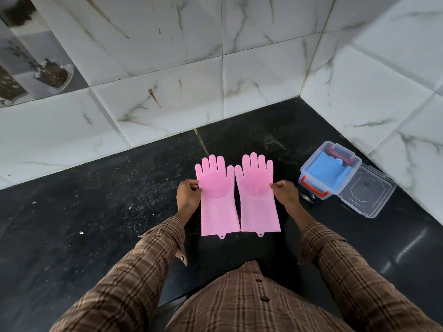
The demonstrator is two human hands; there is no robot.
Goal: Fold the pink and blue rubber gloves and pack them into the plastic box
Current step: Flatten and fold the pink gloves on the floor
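Two pink rubber gloves lie flat side by side on the black counter, fingers pointing away from me. My left hand (188, 196) pinches the outer edge of the left pink glove (217, 200). The outer edge of the right pink glove (257, 200) is pinched by my right hand (285, 194). To the right stands the clear plastic box (311, 167) with orange latches. Blue gloves (327, 170) lie folded inside it.
The box's clear lid (366, 191) hangs open to the right of the box. White marble-pattern tiled walls (167, 92) close off the counter at the back and on the right, forming a corner. The black counter (96, 212) stretches far to the left.
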